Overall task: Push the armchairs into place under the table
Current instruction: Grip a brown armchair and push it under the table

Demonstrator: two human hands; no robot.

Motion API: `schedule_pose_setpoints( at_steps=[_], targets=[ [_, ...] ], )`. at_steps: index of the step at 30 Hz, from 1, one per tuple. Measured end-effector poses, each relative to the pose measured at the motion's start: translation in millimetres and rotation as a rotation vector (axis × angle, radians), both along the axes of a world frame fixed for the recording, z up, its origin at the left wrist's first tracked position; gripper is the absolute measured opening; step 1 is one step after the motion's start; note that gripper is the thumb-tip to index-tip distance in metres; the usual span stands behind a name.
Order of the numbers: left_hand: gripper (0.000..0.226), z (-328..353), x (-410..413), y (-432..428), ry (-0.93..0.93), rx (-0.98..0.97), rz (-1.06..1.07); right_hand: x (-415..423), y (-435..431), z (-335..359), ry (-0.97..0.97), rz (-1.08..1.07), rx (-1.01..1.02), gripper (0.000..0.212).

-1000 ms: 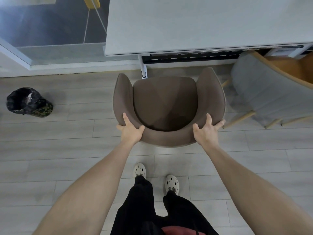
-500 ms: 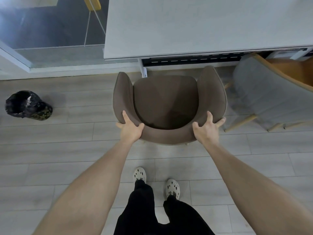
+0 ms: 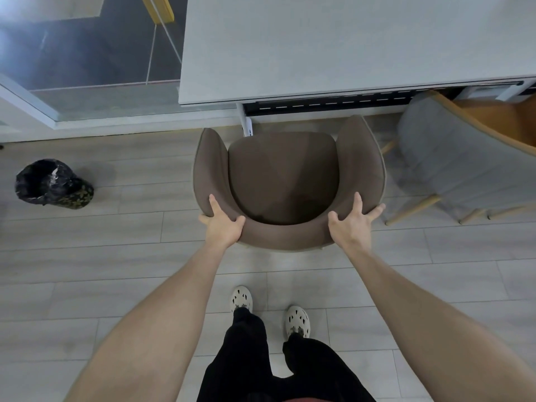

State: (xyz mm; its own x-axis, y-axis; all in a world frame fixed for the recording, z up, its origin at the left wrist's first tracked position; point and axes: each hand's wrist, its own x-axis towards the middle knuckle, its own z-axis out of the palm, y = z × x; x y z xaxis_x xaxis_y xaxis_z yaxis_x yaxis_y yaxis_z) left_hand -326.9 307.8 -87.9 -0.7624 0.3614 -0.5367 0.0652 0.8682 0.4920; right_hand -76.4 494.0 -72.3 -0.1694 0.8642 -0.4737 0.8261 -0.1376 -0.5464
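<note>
You hold the brown armchair (image 3: 284,181) by its curved back, one hand near each corner. Your left hand (image 3: 223,224) and your right hand (image 3: 352,227) both clamp the rim, thumbs hooked on the seat side and fingers spread over the top and down the outer face. The chair stands on the floor facing the table (image 3: 348,44). Its armrest tips are close to the near edge and the whole seat is out in the open, so by my reckoning most of the push lies ahead.

Mind the white table leg (image 3: 246,123). It sits just beyond the front left of the seat, between the left armrest and the cushion, and a straight shove looks likely to run the chair into it. Steer the front a little to your right before you go forward, pressing more with the left hand. Do not overdo it: the grey armchair (image 3: 452,163) stands just beside the right armrest, with a wooden leg (image 3: 388,146) poking towards it (little room to spare on that side).

Push level from the back, and slide the chair, do not tip it. Whether the armrests clear the underside of the tabletop cannot be told from here, so go slowly as they reach the edge and stop if they catch.
</note>
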Motion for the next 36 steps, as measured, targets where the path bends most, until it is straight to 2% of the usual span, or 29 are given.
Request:
schedule_pose_setpoints(
  at_steps=[15,36],
  targets=[
    [0.111,12,11,-3,-0.039,0.015,0.011,7,0,-1,0.026,-0.022,0.003,0.085],
    [0.113,6,13,7,0.0,-0.022,-0.034,11,3,13,0.034,-0.053,-0.003,0.082]
  ],
)
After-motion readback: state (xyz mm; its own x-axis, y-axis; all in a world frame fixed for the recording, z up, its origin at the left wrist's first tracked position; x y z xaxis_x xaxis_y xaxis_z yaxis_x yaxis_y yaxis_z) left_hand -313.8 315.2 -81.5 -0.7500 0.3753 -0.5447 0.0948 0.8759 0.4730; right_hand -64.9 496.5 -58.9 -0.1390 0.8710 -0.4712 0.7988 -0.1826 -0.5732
